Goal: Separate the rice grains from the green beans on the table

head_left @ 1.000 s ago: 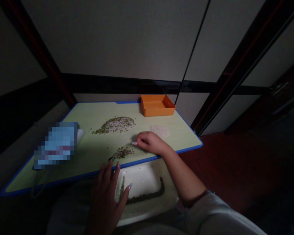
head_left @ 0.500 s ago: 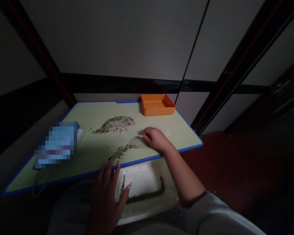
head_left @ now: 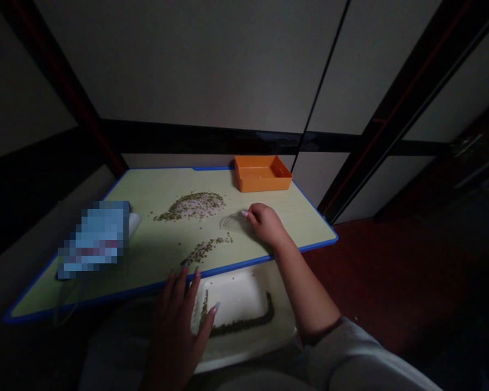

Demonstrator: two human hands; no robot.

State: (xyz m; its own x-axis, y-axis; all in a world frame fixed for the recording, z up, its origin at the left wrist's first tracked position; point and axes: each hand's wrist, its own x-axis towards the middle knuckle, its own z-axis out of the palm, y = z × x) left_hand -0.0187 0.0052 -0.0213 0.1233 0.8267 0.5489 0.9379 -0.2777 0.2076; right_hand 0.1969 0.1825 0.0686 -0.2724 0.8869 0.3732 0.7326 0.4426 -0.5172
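Note:
My right hand (head_left: 264,224) rests on the pale green table (head_left: 155,255) with its fingers curled and pressed to the surface, over a patch of white rice. A thin smear of rice (head_left: 230,221) trails left of the fingertips. A small heap of green beans (head_left: 204,250) lies near the front edge. Farther back sits a mixed pile of rice and beans (head_left: 193,205). My left hand (head_left: 179,320) lies flat with fingers spread on the rim of a white tray (head_left: 236,296) below the table edge. The tray holds a line of green beans (head_left: 244,325).
An orange box (head_left: 262,174) stands at the table's back edge. A blurred blue object (head_left: 93,239) lies on the left of the table. Dark frame posts and pale wall panels rise behind. The floor to the right is dark red.
My right hand has slid back and to the right, away from the front bean heap, dragging rice toward the white patch. The left hand has stayed on the tray.

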